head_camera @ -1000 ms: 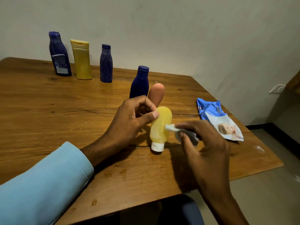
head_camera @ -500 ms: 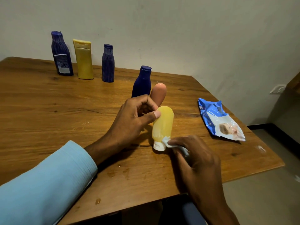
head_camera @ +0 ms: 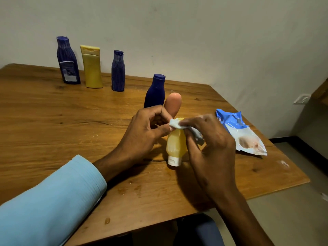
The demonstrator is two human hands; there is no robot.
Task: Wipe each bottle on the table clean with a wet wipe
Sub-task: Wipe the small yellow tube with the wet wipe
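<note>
Wipes pack (head_camera: 243, 134) right of bottles (head_camera: 118, 71)

Print on label (head_camera: 69, 71) and packet (head_camera: 240, 130) unreadable.

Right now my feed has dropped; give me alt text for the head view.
The left hand steadies a small yellow bottle standing cap-down on the wooden table, while the right hand presses a wet wipe to its top. Behind stand a peach bottle and four more bottles; a blue wipes packet lies at right.
</note>
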